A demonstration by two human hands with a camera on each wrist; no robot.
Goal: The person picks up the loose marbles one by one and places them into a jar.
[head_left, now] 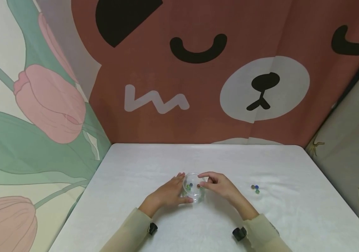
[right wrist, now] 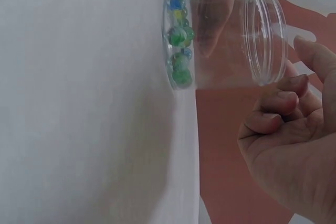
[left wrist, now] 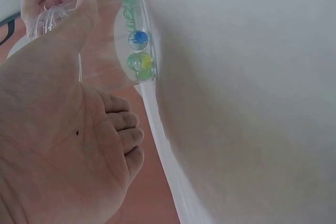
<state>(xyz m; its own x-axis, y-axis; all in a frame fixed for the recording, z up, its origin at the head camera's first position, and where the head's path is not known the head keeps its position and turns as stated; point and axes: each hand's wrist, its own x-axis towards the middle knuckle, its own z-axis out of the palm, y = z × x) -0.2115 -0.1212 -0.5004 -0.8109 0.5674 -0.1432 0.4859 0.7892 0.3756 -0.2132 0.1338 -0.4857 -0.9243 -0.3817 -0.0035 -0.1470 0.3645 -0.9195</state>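
Note:
A clear jar stands upright on the white table with its mouth uncovered. Green, blue and yellow-swirled marbles lie across its bottom. My left hand holds the jar from the left, thumb along the near side and fingers toward the far side. Over the right part of the rim is my right hand. Its thumb and index fingertips stand apart, with no marble showing between them in the right wrist view, and the other fingers are bent. A small reddish marble shows within the jar's outline, just below the right thumb tip.
Three loose marbles, brownish, blue and green, lie together on the white tabletop to the right of the jar. Behind the table hangs a brown bear-print cloth. A tulip-print cloth hangs along the left side.

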